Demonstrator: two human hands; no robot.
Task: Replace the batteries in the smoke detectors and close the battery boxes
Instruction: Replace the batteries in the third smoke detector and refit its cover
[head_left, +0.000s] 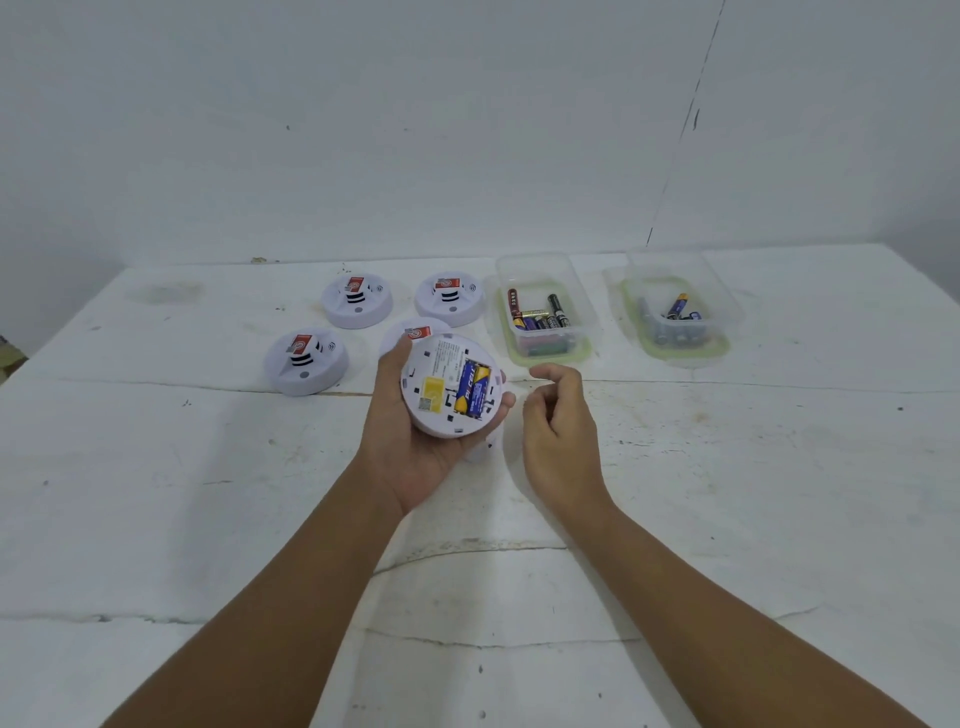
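Observation:
My left hand (410, 447) grips a round white smoke detector (441, 387) turned back side up above the table. Its battery box is uncovered and blue-and-yellow batteries (471, 388) lie inside it. My right hand (558, 415) hovers just right of the detector with loosely curled fingers, holding nothing that I can see. A small white piece (480, 449) lies on the table below the detector, partly hidden. Three more detectors (306, 361) (356, 300) (451, 299) sit face up behind, and a fourth (418, 332) is partly hidden by the held one.
Two clear plastic tubs stand at the back right: the nearer tub (545, 312) holds several mixed batteries, the farther tub (675, 312) holds a few more. The white table (208, 493) meets a white wall behind.

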